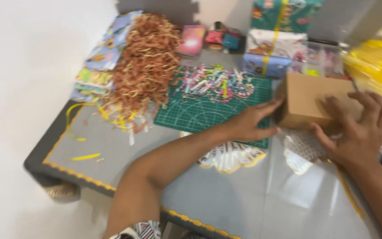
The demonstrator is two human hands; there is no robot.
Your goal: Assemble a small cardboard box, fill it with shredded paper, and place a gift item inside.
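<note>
A plain brown cardboard box (308,95) rests at the right edge of a green cutting mat (200,113). My left hand (253,121) presses its fingers against the box's left side. On the box's near right part lies my right hand (361,128), fingers spread over its top and front. Both hands hold the box between them. The view is motion-blurred.
A heap of brown shredded paper (147,62) and a scatter of coloured paper shreds (213,82) lie on the low grey table (111,150). Patterned wrapped boxes (275,51) stand behind, yellow cellophane (376,62) at far right, yellow ribbon strips (85,157) at left.
</note>
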